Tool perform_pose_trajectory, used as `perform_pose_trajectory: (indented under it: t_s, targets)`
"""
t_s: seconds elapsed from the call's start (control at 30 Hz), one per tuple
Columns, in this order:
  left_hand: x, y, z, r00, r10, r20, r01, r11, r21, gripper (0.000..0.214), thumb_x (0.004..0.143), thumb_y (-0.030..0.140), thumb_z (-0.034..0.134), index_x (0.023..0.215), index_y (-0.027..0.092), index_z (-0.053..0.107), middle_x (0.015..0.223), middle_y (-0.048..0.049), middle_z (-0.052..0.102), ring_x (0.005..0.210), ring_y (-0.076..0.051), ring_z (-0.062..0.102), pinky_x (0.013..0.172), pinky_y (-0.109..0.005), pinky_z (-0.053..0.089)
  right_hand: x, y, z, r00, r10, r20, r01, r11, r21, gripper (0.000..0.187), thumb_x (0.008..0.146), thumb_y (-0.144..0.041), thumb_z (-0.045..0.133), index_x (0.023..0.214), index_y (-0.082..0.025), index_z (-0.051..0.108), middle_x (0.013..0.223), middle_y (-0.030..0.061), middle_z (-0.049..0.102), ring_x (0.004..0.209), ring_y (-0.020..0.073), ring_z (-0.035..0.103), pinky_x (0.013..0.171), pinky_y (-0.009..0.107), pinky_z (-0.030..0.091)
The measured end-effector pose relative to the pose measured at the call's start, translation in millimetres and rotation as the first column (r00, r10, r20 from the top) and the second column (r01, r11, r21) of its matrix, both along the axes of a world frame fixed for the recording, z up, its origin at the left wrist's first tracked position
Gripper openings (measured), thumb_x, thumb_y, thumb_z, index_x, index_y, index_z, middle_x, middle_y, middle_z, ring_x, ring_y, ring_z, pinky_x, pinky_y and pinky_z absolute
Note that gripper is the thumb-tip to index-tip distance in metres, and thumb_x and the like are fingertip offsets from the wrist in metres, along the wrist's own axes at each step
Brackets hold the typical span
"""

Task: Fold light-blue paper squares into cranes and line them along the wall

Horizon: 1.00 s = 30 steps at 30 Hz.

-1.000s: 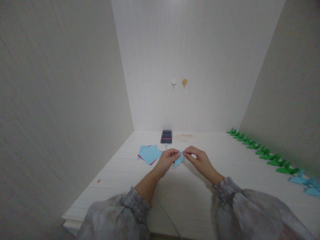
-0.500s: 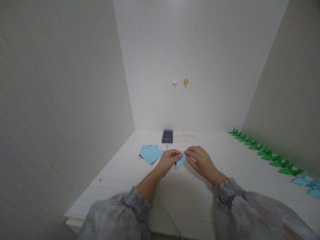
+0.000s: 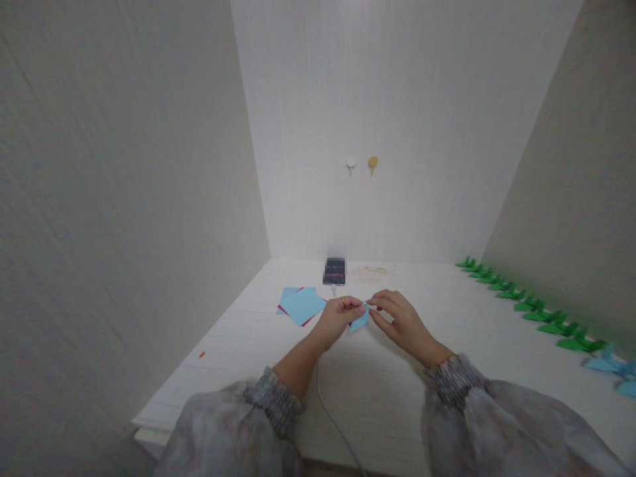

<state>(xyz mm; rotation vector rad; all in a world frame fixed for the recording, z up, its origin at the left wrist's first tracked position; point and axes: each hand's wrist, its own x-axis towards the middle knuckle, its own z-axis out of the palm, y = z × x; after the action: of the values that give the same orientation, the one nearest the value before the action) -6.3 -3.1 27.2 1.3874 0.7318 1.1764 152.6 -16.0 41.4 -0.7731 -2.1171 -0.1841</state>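
Observation:
My left hand [image 3: 340, 318] pinches a small folded piece of light blue origami paper [image 3: 360, 322] between thumb and fingers, above the white table. A ring shows on one of its fingers. At the paper's upper right corner are the thumb and index fingertip of my right hand [image 3: 401, 322], closed about the edge there. The fingertips partly cover the folds. Left of my hands, a loose stack of square paper sheets [image 3: 303, 307] lies on the table, light blue with red edges showing beneath.
A phone [image 3: 334, 271] with a cable [image 3: 328, 414] stands near the back wall. Several folded green paper pieces [image 3: 529, 311] line the right side, with blue ones [image 3: 609, 362] nearest me. A red scrap [image 3: 202, 354] lies at left. Two hooks [image 3: 372, 162] hang on the wall.
The view has shifted slightly. My right thumb and index finger have parted a little at the paper's corner, and the folded paper has tilted slightly in my left hand.

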Motion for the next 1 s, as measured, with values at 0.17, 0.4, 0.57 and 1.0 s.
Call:
perform_pose_trajectory:
  t_s: [0.17, 0.4, 0.57, 1.0]
  targets:
    - [-1.4, -1.7, 1.9, 0.999, 0.018, 0.027, -0.018, 1.0, -0.007, 0.023, 0.058, 0.032, 0.062, 0.069, 0.012, 0.059, 0.06, 0.0015, 0.052, 0.053, -0.006, 0.042, 0.054, -0.021, 0.031, 0.3, -1.3, 1.9, 0.999, 0.005, 0.037, -0.005, 1.0, 0.022, 0.02, 0.076, -0.017, 0.046, 0.094, -0.02, 0.054, 0.083, 0.006, 0.055, 0.076, 0.0164, 0.049, 0.067, 0.032, 0.04]
    - [-2.8, -4.5, 6.1, 1.0, -0.02, -0.007, 0.02, 1.0, -0.005, 0.023, 0.06, 0.033, 0.061, 0.069, 0.012, 0.059, 0.057, 0.0017, 0.051, 0.05, -0.006, 0.041, 0.052, -0.021, 0.031, 1.6, -0.7, 3.7, 0.997, -0.02, 0.069, 0.014, 0.995, 0.095, 0.018, 0.075, -0.016, 0.048, 0.091, -0.018, 0.056, 0.079, 0.006, 0.057, 0.073, 0.0158, 0.049, 0.067, 0.032, 0.04]
    - [-2.3, -2.1, 2.9, 1.0, -0.001, -0.015, 0.001, 1.0, -0.004, 0.024, 0.06, 0.034, 0.061, 0.069, 0.012, 0.058, 0.056, 0.002, 0.05, 0.048, -0.006, 0.04, 0.05, -0.02, 0.031, 1.6, -1.3, 4.9, 0.996, -0.047, 0.08, 0.035, 0.989, 0.146, 0.016, 0.074, -0.016, 0.049, 0.089, -0.017, 0.057, 0.079, 0.0066, 0.057, 0.074, 0.0158, 0.05, 0.067, 0.032, 0.04]
    - [-2.5, -1.4, 1.1, 1.0, -0.024, 0.001, 0.024, 0.999, -0.024, 0.025, 0.058, 0.034, 0.063, 0.068, 0.012, 0.057, 0.056, 0.002, 0.05, 0.05, -0.006, 0.041, 0.05, -0.02, 0.031, 0.6, -2.0, 5.1, 0.998, -0.036, 0.046, 0.031, 0.992, 0.12, 0.013, 0.074, -0.015, 0.048, 0.085, -0.017, 0.055, 0.078, 0.0061, 0.057, 0.074, 0.0158, 0.05, 0.066, 0.032, 0.041]
